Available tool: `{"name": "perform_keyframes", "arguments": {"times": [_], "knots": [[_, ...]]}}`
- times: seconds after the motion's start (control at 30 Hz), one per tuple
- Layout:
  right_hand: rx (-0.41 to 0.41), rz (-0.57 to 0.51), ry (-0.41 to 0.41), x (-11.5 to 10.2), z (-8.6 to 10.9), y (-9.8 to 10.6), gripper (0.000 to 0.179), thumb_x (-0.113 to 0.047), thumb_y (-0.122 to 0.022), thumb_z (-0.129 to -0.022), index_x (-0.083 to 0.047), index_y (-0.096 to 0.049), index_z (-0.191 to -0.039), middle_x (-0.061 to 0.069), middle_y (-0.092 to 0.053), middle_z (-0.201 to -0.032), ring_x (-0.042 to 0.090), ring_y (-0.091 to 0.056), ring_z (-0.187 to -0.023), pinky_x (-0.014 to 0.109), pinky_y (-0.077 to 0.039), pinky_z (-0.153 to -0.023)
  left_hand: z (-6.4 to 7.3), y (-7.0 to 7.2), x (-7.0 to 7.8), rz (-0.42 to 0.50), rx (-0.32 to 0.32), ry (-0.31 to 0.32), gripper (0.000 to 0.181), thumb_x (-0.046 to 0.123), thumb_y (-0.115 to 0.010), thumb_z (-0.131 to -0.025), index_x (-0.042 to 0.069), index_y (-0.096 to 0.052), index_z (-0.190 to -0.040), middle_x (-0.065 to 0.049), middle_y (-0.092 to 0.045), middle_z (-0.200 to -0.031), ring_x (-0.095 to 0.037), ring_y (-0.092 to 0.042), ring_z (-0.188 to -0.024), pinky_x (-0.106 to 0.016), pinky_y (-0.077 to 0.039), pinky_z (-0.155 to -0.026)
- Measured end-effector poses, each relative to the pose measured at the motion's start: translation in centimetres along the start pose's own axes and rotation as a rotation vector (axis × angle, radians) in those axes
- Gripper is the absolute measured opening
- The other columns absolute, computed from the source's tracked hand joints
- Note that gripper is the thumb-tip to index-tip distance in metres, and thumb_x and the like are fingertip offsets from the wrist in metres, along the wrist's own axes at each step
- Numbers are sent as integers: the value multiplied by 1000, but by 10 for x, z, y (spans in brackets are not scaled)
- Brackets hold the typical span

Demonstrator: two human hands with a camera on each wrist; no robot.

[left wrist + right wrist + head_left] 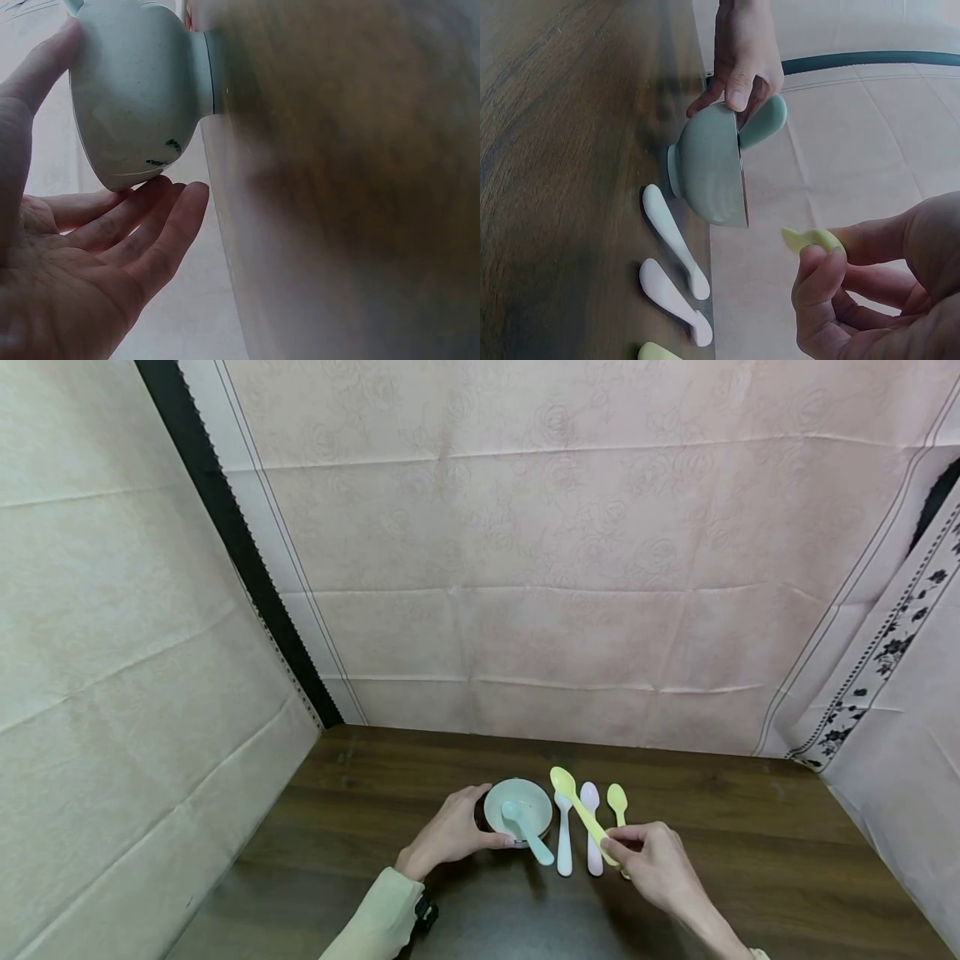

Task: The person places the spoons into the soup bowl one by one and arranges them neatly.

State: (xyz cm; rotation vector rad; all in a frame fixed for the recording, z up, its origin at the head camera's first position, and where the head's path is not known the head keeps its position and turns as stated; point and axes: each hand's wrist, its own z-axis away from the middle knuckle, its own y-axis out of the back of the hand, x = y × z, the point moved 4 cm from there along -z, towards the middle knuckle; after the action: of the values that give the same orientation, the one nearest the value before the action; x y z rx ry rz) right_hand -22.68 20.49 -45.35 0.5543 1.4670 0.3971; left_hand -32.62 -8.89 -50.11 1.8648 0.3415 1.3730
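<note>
Right fingers (876, 240) pinch yellow spoon (589, 821) | brown tabletop (735, 843), seemingly wood | pale cloth (570, 527) behind

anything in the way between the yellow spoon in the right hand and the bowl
Nothing visible stands between the raised yellow spoon and the bowl; the white spoon and lilac spoon lie lower, on the table. Inside the bowl, the green spoon takes up room, its handle jutting out.

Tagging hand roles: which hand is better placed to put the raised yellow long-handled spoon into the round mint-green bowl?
Likely the right hand: it pinches the raised spoon; the left hand holds the bowl.
</note>
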Motion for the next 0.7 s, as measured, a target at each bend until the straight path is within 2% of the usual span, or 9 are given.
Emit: {"name": "perform_keyframes", "arguments": {"times": [0.27, 0.7], "knots": [[1, 0, 33, -3, 0, -4, 13, -9, -80, -97, -4, -86, -107, 6, -77, -73, 12, -63, -59, 24, -39, -51, 1, 0, 0, 0, 1, 10, 101, 55, -94, -83, 0, -54, -157, -20, -64, -152, -39, -61, -140, -60, -52, -115], [-18, -38, 9, -7, -3, -11, 11, -7, -79, -97, -2, -85, -105, 5, -76, -75, 16, -67, -62, 23, -41, -53, 1, 0, -1, -8, 5, 12, 100, 55, -94, -83, 1, -54, -157, -19, -64, -152, -39, -60, -142, -61, -51, -117]]}}
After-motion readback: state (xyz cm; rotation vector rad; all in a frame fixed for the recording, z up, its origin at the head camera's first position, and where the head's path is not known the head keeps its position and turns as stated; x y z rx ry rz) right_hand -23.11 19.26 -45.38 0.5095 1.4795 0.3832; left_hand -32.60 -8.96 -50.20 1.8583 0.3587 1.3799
